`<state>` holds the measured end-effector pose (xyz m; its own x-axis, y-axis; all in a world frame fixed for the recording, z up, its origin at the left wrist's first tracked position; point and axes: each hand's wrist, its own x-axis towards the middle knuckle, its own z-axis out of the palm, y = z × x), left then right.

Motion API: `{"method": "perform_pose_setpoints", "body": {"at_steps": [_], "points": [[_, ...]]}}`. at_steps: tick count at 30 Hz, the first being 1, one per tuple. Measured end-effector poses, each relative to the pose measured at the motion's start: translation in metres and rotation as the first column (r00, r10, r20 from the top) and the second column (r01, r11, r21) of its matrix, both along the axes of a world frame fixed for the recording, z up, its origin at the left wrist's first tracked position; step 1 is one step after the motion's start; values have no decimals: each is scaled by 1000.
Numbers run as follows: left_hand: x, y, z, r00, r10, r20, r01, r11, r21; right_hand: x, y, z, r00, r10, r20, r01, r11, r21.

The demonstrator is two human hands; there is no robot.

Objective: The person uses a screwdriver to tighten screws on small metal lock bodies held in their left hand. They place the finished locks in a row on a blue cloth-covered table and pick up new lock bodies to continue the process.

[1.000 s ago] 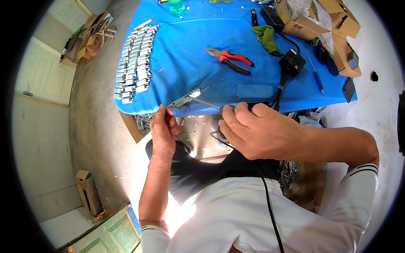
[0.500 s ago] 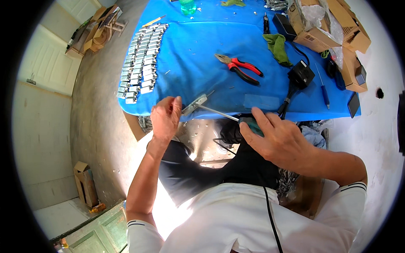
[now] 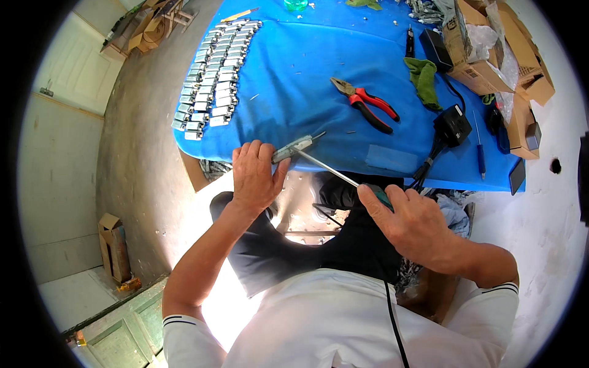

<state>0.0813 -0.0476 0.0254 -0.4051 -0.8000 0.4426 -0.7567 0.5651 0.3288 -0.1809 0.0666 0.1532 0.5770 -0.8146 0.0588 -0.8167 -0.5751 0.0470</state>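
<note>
My left hand (image 3: 256,175) grips one end of a small metal mechanism (image 3: 293,149) at the near edge of the blue-covered table, thumb and fingers closed around it. A thin pin juts from its far end. In my right hand (image 3: 414,222) is a screwdriver (image 3: 331,170) with a dark green handle and a long steel shaft. Its tip meets the side of the metal mechanism; whether it sits in a screw or slot I cannot tell. Beyond my hands lie pliers (image 3: 367,105) with red and black grips.
Rows of silver metal parts (image 3: 215,76) lie on the left of the blue tablecloth (image 3: 300,67). Rightward are a green cloth (image 3: 423,83), a black adapter (image 3: 453,126), a blue-handled screwdriver (image 3: 480,153) and cardboard boxes (image 3: 478,67).
My left hand has closed onto the metal mechanism, its fingers now lying over the end. The right hand grips the screwdriver more fully, with its tip against the mechanism. The whole view has shifted slightly.
</note>
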Motion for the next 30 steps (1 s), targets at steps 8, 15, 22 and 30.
{"method": "perform_pose_setpoints", "body": {"at_steps": [8,15,22,30], "points": [[0,-4,7,1000,-16,6,16,996,86,0,4,-21,937,-206,283,154,969,194],[-2,-6,9,999,1,33,-4,995,98,6,11,-41,650,-512,562,211,831,514],[-3,-6,7,1000,-5,-23,7,997,81,1,10,-46,607,-539,584,237,824,514],[-7,-1,1,991,61,-115,-55,997,56,-15,-9,-27,981,49,188,-14,983,-183]]}}
